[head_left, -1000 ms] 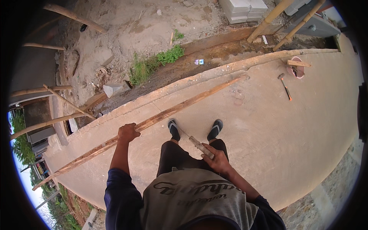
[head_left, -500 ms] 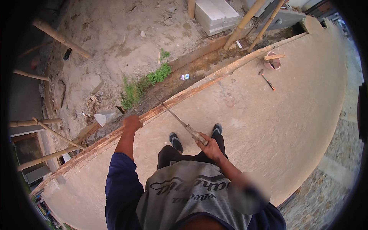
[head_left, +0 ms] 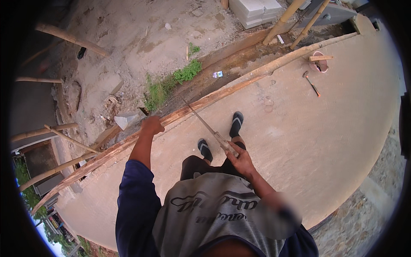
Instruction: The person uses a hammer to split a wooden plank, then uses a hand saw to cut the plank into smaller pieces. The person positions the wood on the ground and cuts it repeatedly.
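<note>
My right hand is closed around the handle of a handsaw, its long, narrow blade seen almost edge-on. The blade points forward and left, its tip over the long wooden board that runs along the edge of the concrete slab. My left hand is closed at the board's edge, left of the blade, its fingertips partly hidden. My feet, in dark sandals, stand on the slab close to the board, the right foot farther forward than the left foot.
Beyond the board runs a muddy ditch with green weeds and a broken concrete chunk. At right a hammer lies near a bucket topped by a wood piece. Bamboo poles and pale blocks stand beyond.
My right foot has stepped forward toward the board. The view has shifted, so the surroundings sit farther right and higher. Both hands keep their holds.
</note>
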A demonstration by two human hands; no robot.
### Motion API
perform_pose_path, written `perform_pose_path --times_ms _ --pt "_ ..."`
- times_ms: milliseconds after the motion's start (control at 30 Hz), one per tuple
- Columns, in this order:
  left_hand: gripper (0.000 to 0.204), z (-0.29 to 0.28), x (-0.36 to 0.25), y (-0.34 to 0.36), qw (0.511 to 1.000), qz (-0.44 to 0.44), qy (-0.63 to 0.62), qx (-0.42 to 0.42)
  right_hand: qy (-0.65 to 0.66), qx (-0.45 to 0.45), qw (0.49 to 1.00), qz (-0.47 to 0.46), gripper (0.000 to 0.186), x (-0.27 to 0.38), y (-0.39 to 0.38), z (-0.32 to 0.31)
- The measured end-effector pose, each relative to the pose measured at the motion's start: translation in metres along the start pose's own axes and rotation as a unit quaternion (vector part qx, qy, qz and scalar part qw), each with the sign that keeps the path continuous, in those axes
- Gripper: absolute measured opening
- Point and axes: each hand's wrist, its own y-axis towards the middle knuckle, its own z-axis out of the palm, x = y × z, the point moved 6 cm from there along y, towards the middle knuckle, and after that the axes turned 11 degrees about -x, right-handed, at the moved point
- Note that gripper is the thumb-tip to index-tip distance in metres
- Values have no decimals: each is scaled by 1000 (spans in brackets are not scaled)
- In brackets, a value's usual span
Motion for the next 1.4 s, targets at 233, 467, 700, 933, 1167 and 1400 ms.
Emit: perform_pose_path --times_ms 233,467,700,933,1167,1400 --pt "67 -12 4 23 998 6 46 40 16 35 998 44 44 10 10 6" --pt "66 -30 -24 14 997 56 -45 1 81 22 994 70 44 21 6 4" --pt "67 -9 -65 40 991 75 -108 6 36 -42 998 24 45 14 4 3" --pt "56 6 -71 70 994 43 -49 84 155 14 976 153 45 30 15 -19" --pt "60 -3 -89 50 953 -59 -212 206 142 1 978 156 42 11 23 -30" --pt "62 -6 -84 50 925 -87 -277 247 132 41 986 97 43 26 26 -16"
